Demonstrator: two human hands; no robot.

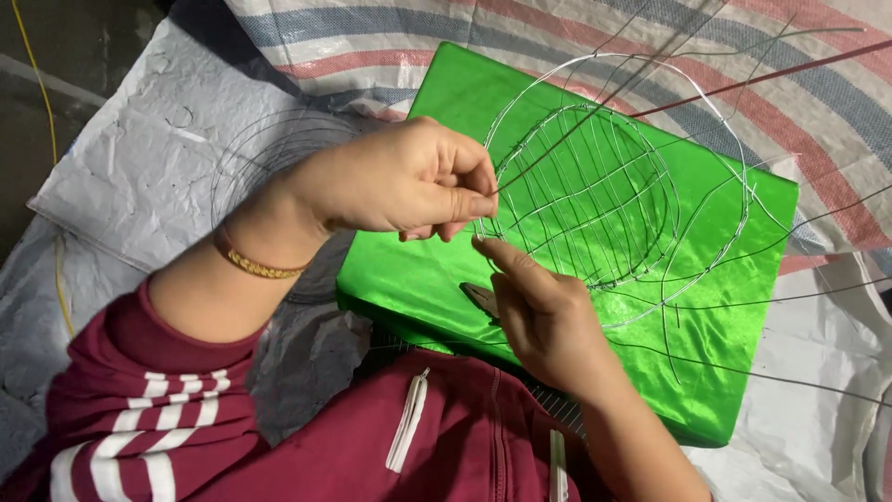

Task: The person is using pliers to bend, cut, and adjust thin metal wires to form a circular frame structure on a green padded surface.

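A round wire frame point(604, 186), a basket-like mesh of thin silver wires with loose ends sticking out, lies on a shiny green cushion point(725, 307). My left hand point(400, 181) pinches a thin wire at the frame's left rim between thumb and forefinger. My right hand point(544, 311) comes from below, its forefinger and thumb touching the same rim just under the left hand's fingertips. A gold bracelet point(255, 265) circles my left wrist, and maroon sleeves with white stripes cover my arms.
A coil of thin wire point(269, 153) lies on white plastic sheeting point(130, 177) to the left. A striped red, blue and white tarp point(390, 37) covers the ground behind. Pliers point(478, 297) rest on the cushion by my right hand. Long straight wires point(762, 79) extend to the upper right.
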